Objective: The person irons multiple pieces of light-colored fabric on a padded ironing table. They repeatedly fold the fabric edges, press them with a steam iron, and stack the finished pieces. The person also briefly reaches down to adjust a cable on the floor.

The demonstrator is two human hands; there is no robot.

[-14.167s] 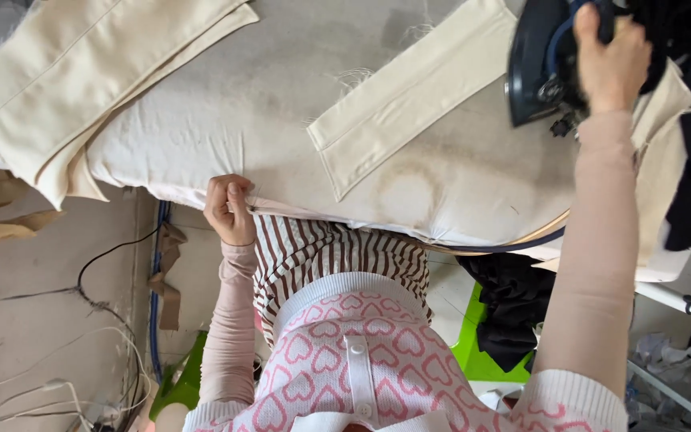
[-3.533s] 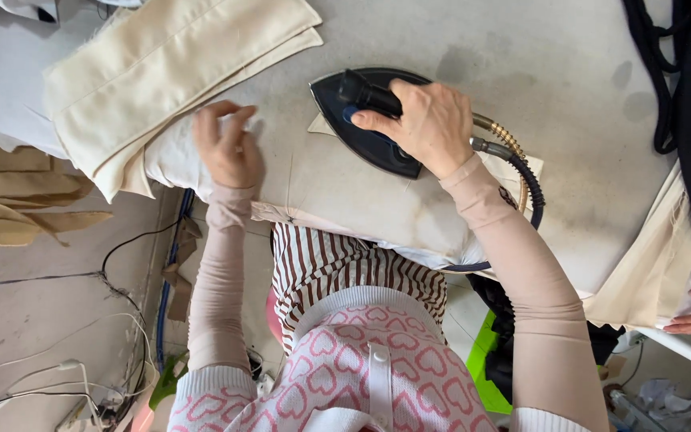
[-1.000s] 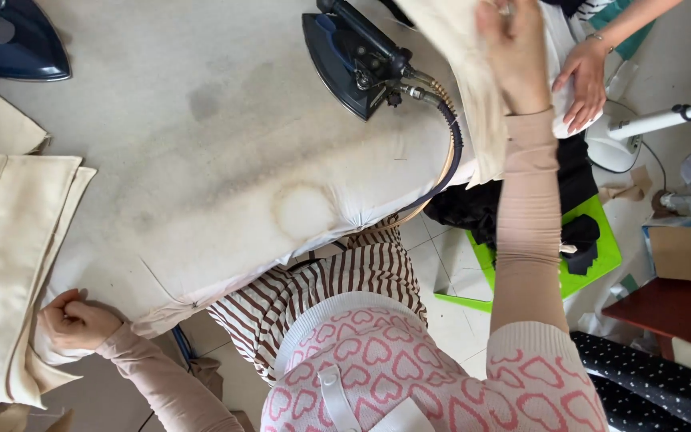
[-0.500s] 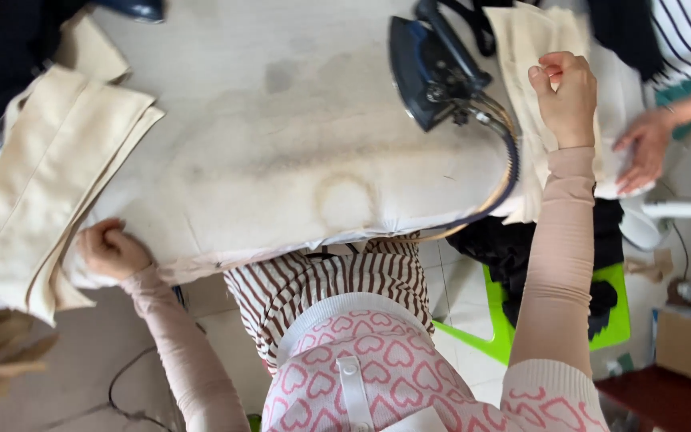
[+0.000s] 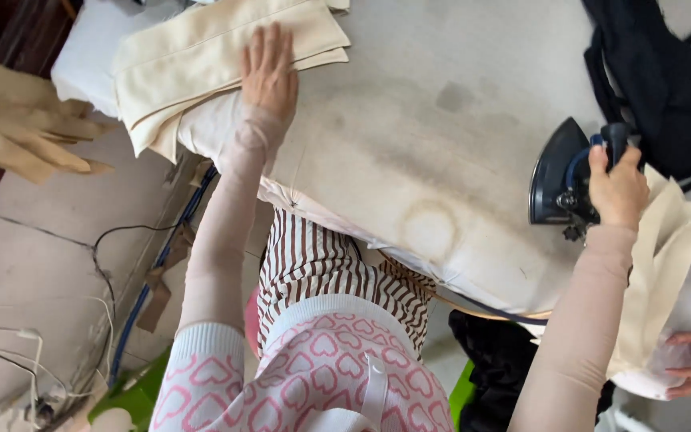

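Resting flat and open, left hand (image 5: 269,70) presses folded cream fabric (image 5: 201,56) at the bench's (image 5: 409,136) far-left corner; right hand (image 5: 617,188) grips dark iron (image 5: 557,176) near the right edge.

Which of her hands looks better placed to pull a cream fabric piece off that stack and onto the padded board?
The left hand, probably: it lies flat, fingers spread, on the stack of cream fabric pieces at the board's far-left corner. The right hand is across the board, wrapped round the handle of the dark iron.
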